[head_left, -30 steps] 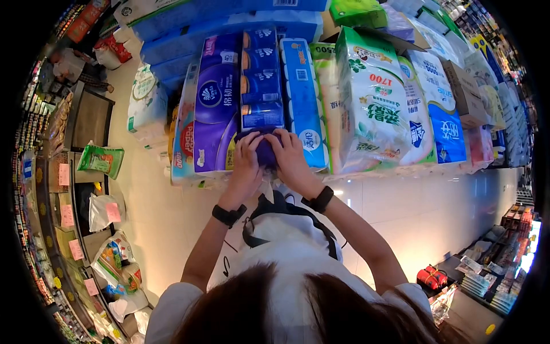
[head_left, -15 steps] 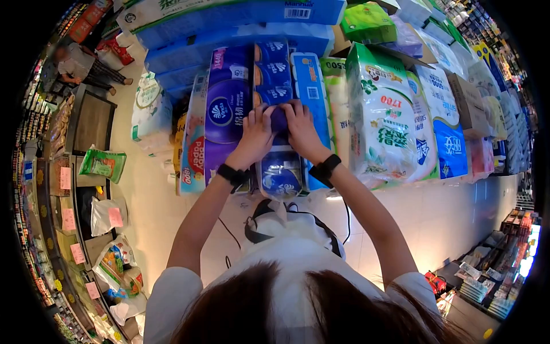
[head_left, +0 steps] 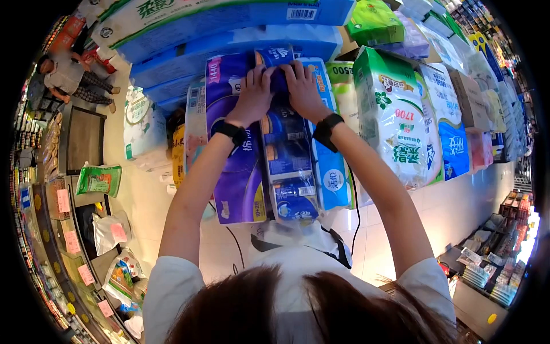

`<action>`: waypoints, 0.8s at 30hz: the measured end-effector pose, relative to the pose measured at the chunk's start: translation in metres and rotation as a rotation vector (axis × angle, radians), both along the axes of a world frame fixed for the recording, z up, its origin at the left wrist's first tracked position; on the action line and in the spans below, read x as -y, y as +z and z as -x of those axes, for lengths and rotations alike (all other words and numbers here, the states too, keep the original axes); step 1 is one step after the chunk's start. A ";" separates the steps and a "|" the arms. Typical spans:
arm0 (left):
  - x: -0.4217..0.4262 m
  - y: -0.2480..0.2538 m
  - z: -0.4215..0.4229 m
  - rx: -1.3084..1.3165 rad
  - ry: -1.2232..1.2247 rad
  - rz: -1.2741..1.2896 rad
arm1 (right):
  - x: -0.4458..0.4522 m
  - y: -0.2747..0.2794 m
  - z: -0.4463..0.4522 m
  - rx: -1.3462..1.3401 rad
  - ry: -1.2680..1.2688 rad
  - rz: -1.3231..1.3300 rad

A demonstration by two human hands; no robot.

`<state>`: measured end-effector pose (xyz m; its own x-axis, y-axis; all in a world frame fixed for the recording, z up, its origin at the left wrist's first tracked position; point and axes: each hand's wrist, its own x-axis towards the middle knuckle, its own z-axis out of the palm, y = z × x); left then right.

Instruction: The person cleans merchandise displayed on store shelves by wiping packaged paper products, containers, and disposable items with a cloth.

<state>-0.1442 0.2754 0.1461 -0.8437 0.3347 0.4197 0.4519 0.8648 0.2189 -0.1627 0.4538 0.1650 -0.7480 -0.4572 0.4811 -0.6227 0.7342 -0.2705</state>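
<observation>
A long dark-blue pack of toilet rolls in clear plastic lies lengthwise in front of me. My left hand and my right hand are close together near its far end, fingers curled over the top and gripping it. Both wrists wear black bands. Against its left side lies a purple tissue pack marked 1440, partly under my left wrist. Along its right side is a light-blue pack, partly covered by my right hand and wrist.
Long blue packs are stacked at the back. A white-and-green pack marked 1700 stands to the right. Shelves and a green bag line the left side, where a person stands. A thin cable hangs near my right forearm.
My hands have slid away from my body along the dark-blue pack, from its middle to its far end. The dark-blue and purple packs now reach closer to my body.
</observation>
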 end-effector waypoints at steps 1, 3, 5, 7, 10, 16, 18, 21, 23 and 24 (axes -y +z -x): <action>0.002 -0.001 0.013 0.019 0.006 -0.009 | 0.004 -0.003 0.014 0.010 -0.024 -0.013; 0.008 -0.001 0.039 0.054 0.023 0.013 | 0.011 -0.012 0.044 -0.007 -0.054 -0.012; 0.013 -0.005 0.063 0.065 0.029 0.048 | 0.017 -0.011 0.062 -0.007 -0.092 -0.098; 0.017 -0.011 0.081 0.039 0.012 0.075 | 0.016 -0.013 0.079 -0.029 -0.106 -0.153; 0.017 -0.013 0.104 0.012 0.020 0.089 | 0.012 -0.016 0.103 -0.112 -0.060 -0.112; -0.005 0.003 0.139 -0.031 -0.017 0.145 | -0.009 -0.005 0.132 0.030 -0.061 0.015; -0.026 0.019 0.142 -0.039 -0.080 0.151 | -0.030 0.007 0.124 0.003 -0.041 0.115; -0.064 0.029 0.141 -0.075 -0.153 0.162 | -0.066 0.003 0.120 -0.054 -0.084 0.174; -0.087 0.031 0.142 -0.011 -0.192 0.193 | -0.083 -0.007 0.118 -0.053 -0.126 0.163; -0.095 0.024 0.143 0.053 -0.203 0.218 | -0.088 -0.015 0.114 -0.061 -0.138 0.153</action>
